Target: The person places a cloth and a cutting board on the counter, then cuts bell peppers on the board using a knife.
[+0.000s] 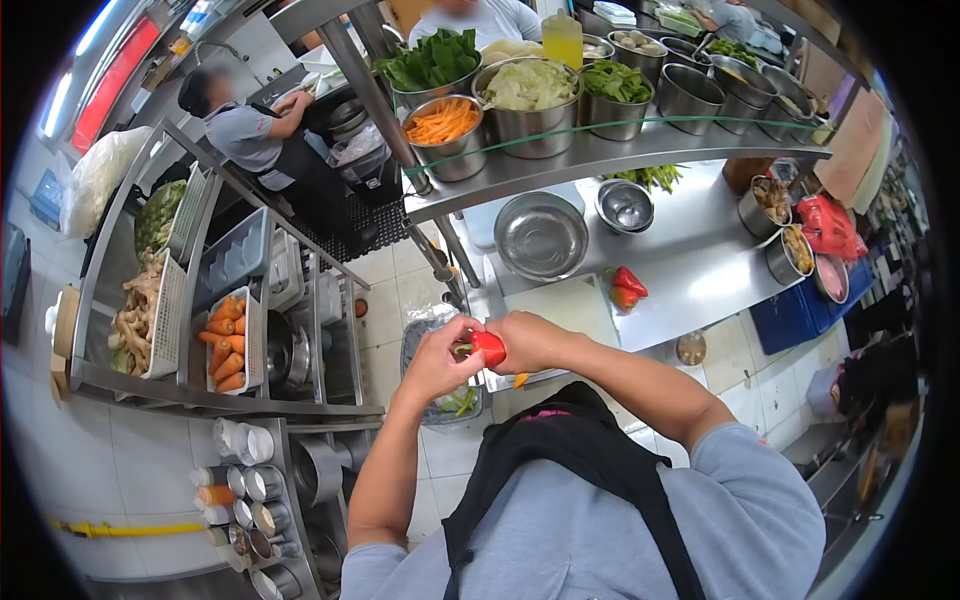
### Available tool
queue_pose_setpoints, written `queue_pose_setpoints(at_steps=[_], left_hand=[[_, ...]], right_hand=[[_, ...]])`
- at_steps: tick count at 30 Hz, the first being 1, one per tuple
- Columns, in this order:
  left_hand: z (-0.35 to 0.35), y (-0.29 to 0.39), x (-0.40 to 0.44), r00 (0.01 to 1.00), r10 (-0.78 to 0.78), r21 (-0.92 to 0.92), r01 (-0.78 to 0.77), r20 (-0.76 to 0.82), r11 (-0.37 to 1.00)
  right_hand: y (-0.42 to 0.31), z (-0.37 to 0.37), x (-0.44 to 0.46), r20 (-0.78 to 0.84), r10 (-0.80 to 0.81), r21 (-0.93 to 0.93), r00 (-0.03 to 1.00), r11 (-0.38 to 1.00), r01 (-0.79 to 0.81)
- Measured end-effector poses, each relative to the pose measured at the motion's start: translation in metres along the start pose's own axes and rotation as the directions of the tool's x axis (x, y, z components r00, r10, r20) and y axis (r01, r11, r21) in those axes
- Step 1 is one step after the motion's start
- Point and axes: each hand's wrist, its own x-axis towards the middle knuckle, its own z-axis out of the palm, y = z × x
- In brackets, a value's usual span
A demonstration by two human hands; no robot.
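Observation:
Between my two hands is a red bell pepper [488, 348], its green stem end turned to the left. My left hand [440, 362] is closed around the stem end. My right hand [528, 342] is curled against the other side of the pepper, and its fingertips are partly hidden. Just below my right hand shows a small orange-yellow thing [520, 380] that I cannot make out. The hands are at the counter's near left edge, over a lined bin [475, 408] with green scraps. A white cutting board [585, 308] lies beyond my right hand.
More red peppers [627, 288] lie right of the board. A large steel bowl [541, 236] and a smaller bowl [625, 206] stand behind it. Above runs a steel shelf [600, 158] with pots of vegetables. At left, a rack holds carrots [228, 345]. A co-worker [245, 140] stands far left.

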Motion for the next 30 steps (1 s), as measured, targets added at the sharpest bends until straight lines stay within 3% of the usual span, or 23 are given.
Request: queue_pose_setpoints(at_steps=[8, 10, 17, 19, 23, 26, 28, 29, 30], left_hand=[[0.001, -0.003, 0.013, 0.998, -0.055, -0.033, 0.055, 0.018, 0.998], [0.005, -0.006, 0.016, 0.995, -0.102, -0.155, 0.099, -0.007, 0.983], [0.018, -0.016, 0.025, 0.992, -0.121, -0.165, 0.111, -0.046, 0.98], [0.021, -0.018, 0.026, 0.993, -0.023, 0.1, 0.035, -0.116, 0.994], [0.026, -0.012, 0.025, 0.985, -0.083, 0.145, 0.105, -0.152, 0.984], [0.028, -0.023, 0.022, 0.987, -0.039, 0.097, 0.055, -0.158, 0.994], [0.024, -0.03, 0.019, 0.988, -0.085, -0.125, 0.068, -0.132, 0.99], [0.023, -0.033, 0.017, 0.988, -0.103, -0.242, 0.073, -0.113, 0.968], [0.019, -0.032, 0.013, 0.988, -0.106, -0.244, 0.076, -0.112, 0.967]], right_hand=[[-0.002, -0.002, 0.0, -0.009, 0.075, -0.133, 0.997, 0.988, -0.075], [0.0, -0.001, 0.0, -0.029, 0.083, -0.172, 0.996, 0.981, -0.087], [0.012, 0.004, -0.003, -0.028, 0.107, -0.164, 0.994, 0.98, -0.11], [0.011, 0.004, -0.004, -0.008, 0.119, -0.176, 0.993, 0.977, -0.118], [0.011, 0.005, -0.004, 0.011, 0.152, -0.155, 0.988, 0.977, -0.148], [0.025, 0.011, -0.002, 0.003, 0.062, -0.041, 0.998, 0.997, -0.062], [0.03, 0.012, 0.0, 0.054, 0.048, 0.139, 0.997, 0.989, -0.055], [0.033, 0.012, 0.001, 0.057, 0.049, 0.14, 0.997, 0.989, -0.056], [0.034, 0.013, 0.0, 0.076, 0.075, 0.217, 0.994, 0.972, -0.09]])
